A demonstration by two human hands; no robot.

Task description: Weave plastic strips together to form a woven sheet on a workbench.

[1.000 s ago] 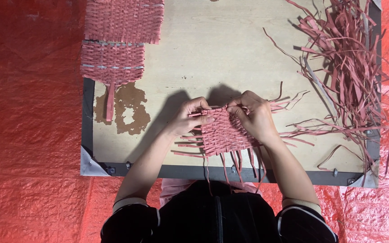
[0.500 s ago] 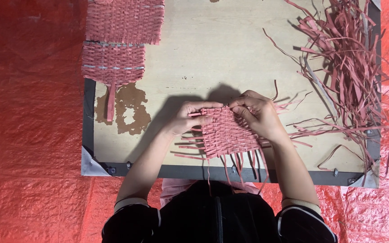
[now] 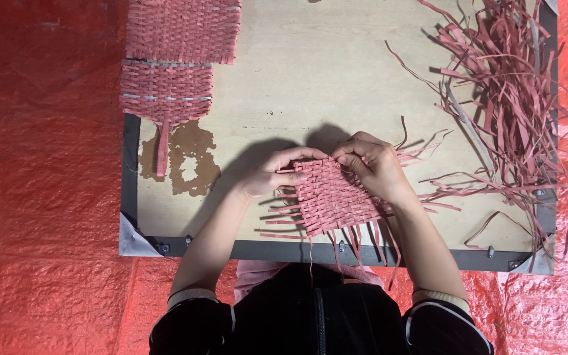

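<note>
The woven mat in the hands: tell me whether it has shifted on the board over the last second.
No. The woven mat sits at the same spot relative to the brown stain and the board's near edge; both hands keep gripping its far edge.

Single head-worn view, straight down, fairly high above wooden board (image 3: pixel 336 72), red sheet (image 3: pixel 41 197) around it

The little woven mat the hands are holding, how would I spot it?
Look at the wooden board, near its front edge. The woven mat sits between the left hand and right hand. Unlike the two finished mats far left, loose strip ends stick out.
</note>
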